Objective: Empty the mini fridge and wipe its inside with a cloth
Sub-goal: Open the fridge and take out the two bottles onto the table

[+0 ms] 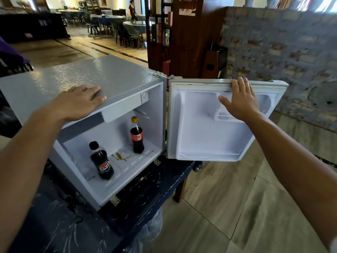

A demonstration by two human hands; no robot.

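A grey mini fridge stands on a dark cloth-covered table with its door swung wide to the right. Inside, a black-capped cola bottle stands front left and a yellow-capped cola bottle stands back right. Brown spill marks stain the white floor between them. My left hand lies flat on the fridge top near its front edge, holding nothing. My right hand rests on the door's upper inner edge, fingers over the top rim. No cloth is in view.
The dark blue table cover spreads below the fridge. A wooden shelf unit and brick wall stand behind the door. Tiled floor lies to the right. A dining area with a person is far back.
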